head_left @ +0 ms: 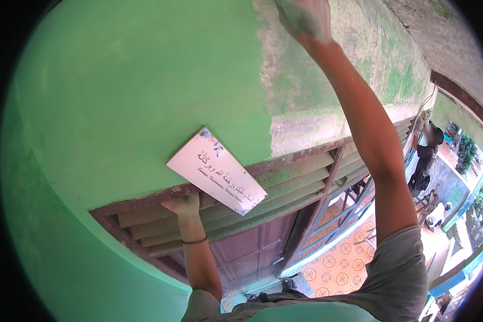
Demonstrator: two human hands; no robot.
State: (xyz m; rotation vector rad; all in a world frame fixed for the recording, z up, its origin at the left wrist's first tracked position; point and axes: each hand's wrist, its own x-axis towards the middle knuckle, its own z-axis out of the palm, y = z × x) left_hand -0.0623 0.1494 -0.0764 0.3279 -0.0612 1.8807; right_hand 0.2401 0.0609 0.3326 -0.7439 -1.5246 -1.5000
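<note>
A green wall (145, 80), patchy at right, stands above brown slats (300, 185). My hands are wide apart: left hand (184, 205) at the slats' frame (139, 199), fingertips hidden, grip unclear; right hand (323, 20) high up, blurred, cropped. Against the right, well above the left, shows a greyish thing (307, 22); I cannot tell whether it's gripped.

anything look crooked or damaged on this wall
Yes. The white sign near the left hand looks askew, slanting out of line with the wooden frame. To its right, the smooth green paint ends raggedly at a pale, patchy area, which looks worn or stripped.
</note>
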